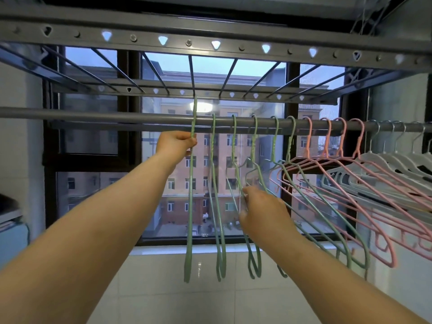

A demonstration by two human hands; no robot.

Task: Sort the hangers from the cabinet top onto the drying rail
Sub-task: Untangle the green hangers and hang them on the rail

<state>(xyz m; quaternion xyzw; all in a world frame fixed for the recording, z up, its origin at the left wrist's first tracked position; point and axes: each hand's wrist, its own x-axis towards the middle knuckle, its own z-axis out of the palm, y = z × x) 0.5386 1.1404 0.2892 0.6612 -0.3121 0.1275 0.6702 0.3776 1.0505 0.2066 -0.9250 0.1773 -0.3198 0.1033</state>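
A grey drying rail (pixel 117 115) runs across the view at head height. My left hand (pixel 176 143) pinches the neck of a green hanger (pixel 190 206) whose hook rises in front of and above the rail. Several more green hangers (pixel 216 206) hang on the rail to its right. My right hand (pixel 261 210) is closed on the lower wires of one of those green hangers (pixel 236 174). Further right hang several pink hangers (pixel 327 174), then several white ones (pixel 397 160). The cabinet top is not in view.
An overhead rack bar with triangular holes (pixel 215 44) and cross rods (pixel 191 76) sits above the rail. Behind is a dark-framed window (pixel 128 146) and a white sill (pixel 187 250). A blue-grey object (pixel 9 220) stands at the left edge.
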